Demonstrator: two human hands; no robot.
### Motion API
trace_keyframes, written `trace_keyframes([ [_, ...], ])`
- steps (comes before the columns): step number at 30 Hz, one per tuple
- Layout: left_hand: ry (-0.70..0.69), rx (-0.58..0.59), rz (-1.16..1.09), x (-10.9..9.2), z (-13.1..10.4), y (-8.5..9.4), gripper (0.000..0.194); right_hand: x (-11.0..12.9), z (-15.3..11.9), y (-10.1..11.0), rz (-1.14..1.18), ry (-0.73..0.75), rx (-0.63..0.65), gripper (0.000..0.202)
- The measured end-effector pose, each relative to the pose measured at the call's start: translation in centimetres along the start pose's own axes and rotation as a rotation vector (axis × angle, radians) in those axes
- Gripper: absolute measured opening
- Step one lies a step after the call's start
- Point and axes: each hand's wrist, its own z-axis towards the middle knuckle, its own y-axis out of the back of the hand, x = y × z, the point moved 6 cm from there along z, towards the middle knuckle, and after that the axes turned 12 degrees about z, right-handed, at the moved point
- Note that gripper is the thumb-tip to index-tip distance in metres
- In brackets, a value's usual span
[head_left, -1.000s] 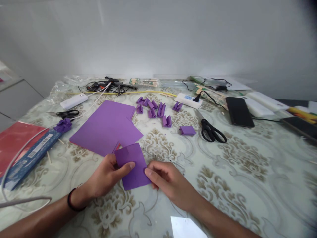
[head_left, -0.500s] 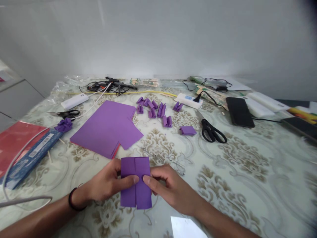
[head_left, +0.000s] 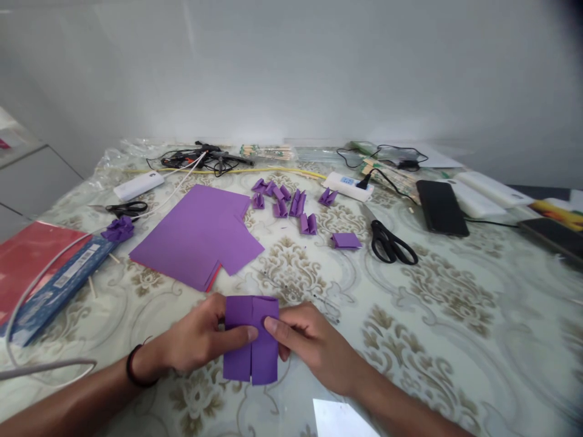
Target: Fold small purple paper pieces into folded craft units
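Note:
Between my two hands is a folded purple paper (head_left: 263, 358), its two side flaps meeting along a line down the middle. My left hand (head_left: 200, 334) grips its left edge, thumb lying across the front. From the right side, my right hand (head_left: 312, 340) pinches it with the thumb near the centre line; the fingers behind the paper are mostly hidden. The upper edge curves slightly. Beyond the hands lies a stack of purple paper sheets (head_left: 191, 230) with some red showing underneath. Several small folded purple pieces (head_left: 297, 203) and a flatter folded piece (head_left: 346, 241) sit farther back.
Black-handled scissors (head_left: 389, 243) lie to the right, and another pair (head_left: 125, 209) at the left. A white power strip (head_left: 348, 186), a black phone (head_left: 441, 207), tangled black cables (head_left: 204, 159) and a blue packet (head_left: 59, 291) surround the work area.
The folded paper's top edge has dipped and bowed a little. My right thumb has shifted slightly up on it. Both hands still hold the paper.

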Motion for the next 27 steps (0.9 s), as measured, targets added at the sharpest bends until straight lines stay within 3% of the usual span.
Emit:
trace_keyframes([
  [22, 0.097, 0.040, 0.137, 0.61, -0.11, 0.10, 0.029, 0.36, -0.25, 0.38, -0.104, 0.035, -0.039, 0.056],
  [27, 0.049, 0.042, 0.147, 0.00, -0.02, -0.06, 0.029, 0.47, -0.22, 0.41, -0.110, 0.034, -0.037, 0.057],
])
